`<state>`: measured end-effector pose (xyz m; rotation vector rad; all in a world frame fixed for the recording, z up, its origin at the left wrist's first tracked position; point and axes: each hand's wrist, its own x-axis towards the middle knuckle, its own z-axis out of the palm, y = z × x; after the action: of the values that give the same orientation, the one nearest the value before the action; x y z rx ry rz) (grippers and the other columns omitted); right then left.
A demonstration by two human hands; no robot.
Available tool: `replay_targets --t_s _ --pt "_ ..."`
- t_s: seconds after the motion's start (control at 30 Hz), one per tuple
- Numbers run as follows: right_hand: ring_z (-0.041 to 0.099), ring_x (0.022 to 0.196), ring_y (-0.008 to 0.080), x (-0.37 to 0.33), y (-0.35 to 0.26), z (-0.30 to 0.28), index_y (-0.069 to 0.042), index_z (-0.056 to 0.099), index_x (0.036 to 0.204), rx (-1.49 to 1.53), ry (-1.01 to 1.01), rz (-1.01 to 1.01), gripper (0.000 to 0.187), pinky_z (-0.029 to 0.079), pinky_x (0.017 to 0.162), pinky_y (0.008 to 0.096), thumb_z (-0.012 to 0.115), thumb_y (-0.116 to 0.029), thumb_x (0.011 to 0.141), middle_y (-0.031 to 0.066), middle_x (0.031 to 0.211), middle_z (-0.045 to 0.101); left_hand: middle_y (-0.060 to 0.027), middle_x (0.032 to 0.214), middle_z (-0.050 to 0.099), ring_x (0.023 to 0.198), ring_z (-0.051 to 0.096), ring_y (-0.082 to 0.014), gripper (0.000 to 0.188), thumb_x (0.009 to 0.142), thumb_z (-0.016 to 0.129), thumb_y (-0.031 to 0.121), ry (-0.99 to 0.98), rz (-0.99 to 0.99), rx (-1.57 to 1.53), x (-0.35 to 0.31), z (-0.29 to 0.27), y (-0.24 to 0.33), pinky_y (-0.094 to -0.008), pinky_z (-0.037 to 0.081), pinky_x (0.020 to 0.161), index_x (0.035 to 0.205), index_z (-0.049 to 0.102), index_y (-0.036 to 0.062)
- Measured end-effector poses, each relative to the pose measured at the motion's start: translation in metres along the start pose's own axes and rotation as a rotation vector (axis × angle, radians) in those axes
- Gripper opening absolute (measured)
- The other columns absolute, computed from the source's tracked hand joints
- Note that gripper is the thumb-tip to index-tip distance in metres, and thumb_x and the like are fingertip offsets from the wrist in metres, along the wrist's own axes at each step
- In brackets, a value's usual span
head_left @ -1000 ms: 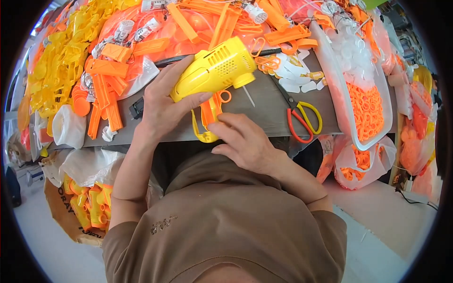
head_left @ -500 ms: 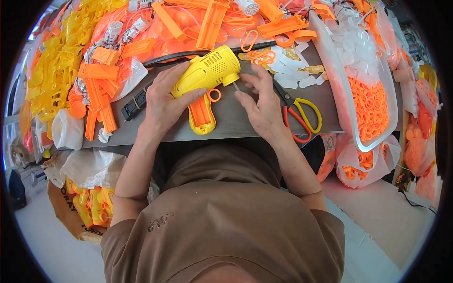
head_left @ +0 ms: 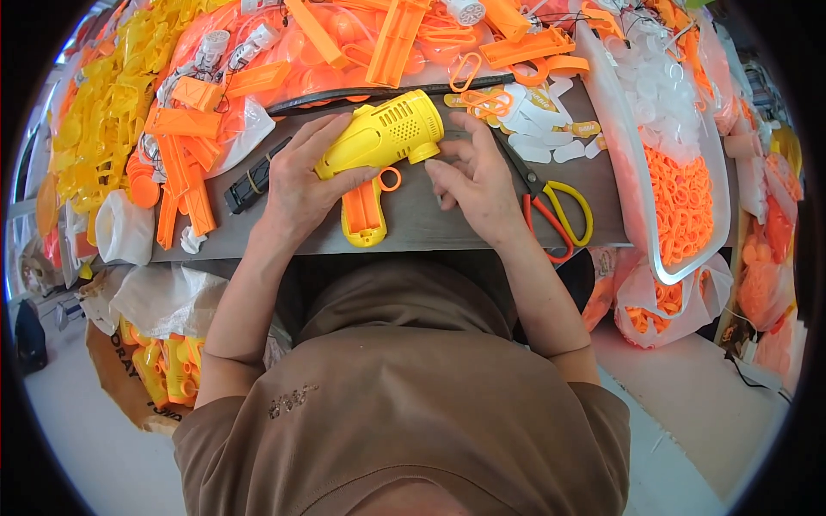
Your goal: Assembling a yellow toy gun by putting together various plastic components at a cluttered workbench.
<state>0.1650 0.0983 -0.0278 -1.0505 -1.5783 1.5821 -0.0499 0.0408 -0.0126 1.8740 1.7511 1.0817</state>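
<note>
My left hand (head_left: 301, 176) is closed round the rear of a yellow toy gun (head_left: 391, 133), its thumb across the near side. The barrel points to the right, and a short round nozzle sticks out below its front. Orange shows inside the handle (head_left: 363, 211), which hangs toward the table's front edge, and an orange ring trigger (head_left: 390, 179) stands out beside it. Just right of the nozzle is my right hand (head_left: 477, 185), fingers bent and spread, with nothing visible in them. Scissors (head_left: 551, 202) with one red and one yellow handle lie close to its right side.
Orange parts (head_left: 185, 163) and a black strapped bundle (head_left: 249, 185) lie to the left, beyond them yellow parts (head_left: 107, 129). White and gold label pieces (head_left: 538, 120) lie behind the scissors. At right stands a clear tub (head_left: 721, 206) of orange links and translucent pieces.
A thin rod seen between the nozzle and my right thumb is out of sight now. My right fingers have curled more. The toy gun stays in my left hand, barely shifted.
</note>
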Motion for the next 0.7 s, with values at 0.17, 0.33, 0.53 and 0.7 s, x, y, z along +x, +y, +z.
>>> replay_targets --t_s 0.17,0.33,0.53,0.7 --pt "0.047 0.048 0.0073 0.012 -0.013 0.014 0.007 0.028 0.130 0.211 0.032 0.212 0.062 0.039 0.037 0.0208 0.064 -0.006 0.081 0.0109 0.085 0.056 -0.0168 0.112 0.059 0.099 0.061 -0.0252 0.061 0.066 0.080 0.018 0.013 -0.010 -0.040 -0.001 0.000 -0.001 -0.0324 0.049 0.085 0.117 0.057 -0.0037" --pt "0.044 0.046 0.0062 0.013 -0.008 0.023 0.006 0.029 0.129 0.298 0.049 0.182 0.059 0.035 0.036 0.0199 0.063 -0.004 0.081 0.0102 0.084 0.057 -0.0170 0.114 0.058 0.101 0.060 -0.0243 0.062 0.067 0.080 0.019 0.015 -0.044 -0.122 -0.001 -0.001 -0.003 -0.0322 0.048 0.086 0.118 0.055 -0.0056" --pt "0.044 0.047 0.0047 -0.005 -0.011 0.031 -0.001 0.029 0.132 0.369 0.099 0.051 0.062 0.030 0.036 0.0180 0.061 0.004 0.078 0.0110 0.089 0.058 -0.0140 0.115 0.056 0.104 0.056 -0.0202 0.070 0.071 0.079 0.023 -0.107 -0.182 -0.350 0.005 -0.015 -0.003 -0.0320 0.045 0.090 0.128 0.046 -0.0031" --pt "0.056 0.071 0.0097 -0.038 -0.037 0.031 -0.002 0.024 0.136 0.423 0.019 -0.181 0.074 0.043 0.053 0.0164 0.058 0.016 0.073 0.0139 0.102 0.055 -0.0114 0.107 0.059 0.097 0.057 -0.0173 0.080 0.058 0.086 0.024 -0.399 -0.203 -0.588 0.007 -0.039 0.017 -0.0297 0.045 0.086 0.124 0.048 -0.0011"
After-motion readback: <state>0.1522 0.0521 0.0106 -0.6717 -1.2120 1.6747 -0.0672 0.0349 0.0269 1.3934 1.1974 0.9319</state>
